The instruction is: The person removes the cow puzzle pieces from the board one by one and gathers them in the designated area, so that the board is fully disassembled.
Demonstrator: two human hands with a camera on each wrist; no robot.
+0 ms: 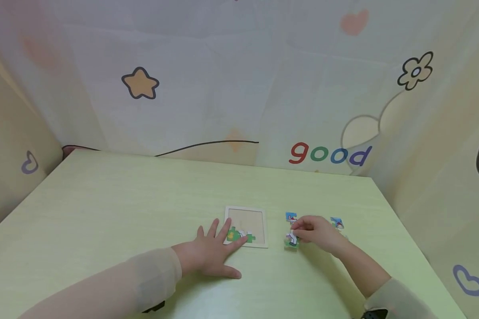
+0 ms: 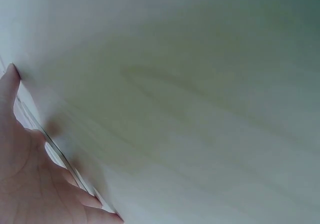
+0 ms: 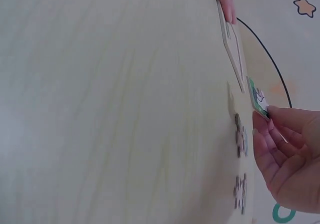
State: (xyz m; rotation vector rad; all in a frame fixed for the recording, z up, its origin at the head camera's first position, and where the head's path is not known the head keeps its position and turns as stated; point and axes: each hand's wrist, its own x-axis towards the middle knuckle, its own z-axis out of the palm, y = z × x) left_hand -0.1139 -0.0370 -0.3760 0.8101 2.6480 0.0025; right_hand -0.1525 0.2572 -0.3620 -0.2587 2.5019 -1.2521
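Note:
A shallow puzzle tray (image 1: 257,244) with a pale frame lies on the table, a few green and white jigsaw pieces (image 1: 233,234) along its bottom. My left hand (image 1: 213,254) is spread flat, its fingers over the tray's left and lower edges. Beside the tray on the right, my right hand (image 1: 319,232) pinches a jigsaw piece (image 1: 291,239) with a green and white picture between thumb and fingers. In the right wrist view this puzzle piece (image 3: 257,97) is tilted, held above the table near the tray's corner.
Around my right hand lie loose jigsaw pieces: a blue one (image 1: 290,216) just behind the held piece and another blue one (image 1: 337,222) farther right. The pale table (image 1: 123,204) meets a printed cloth backdrop (image 1: 207,88) at its far edge.

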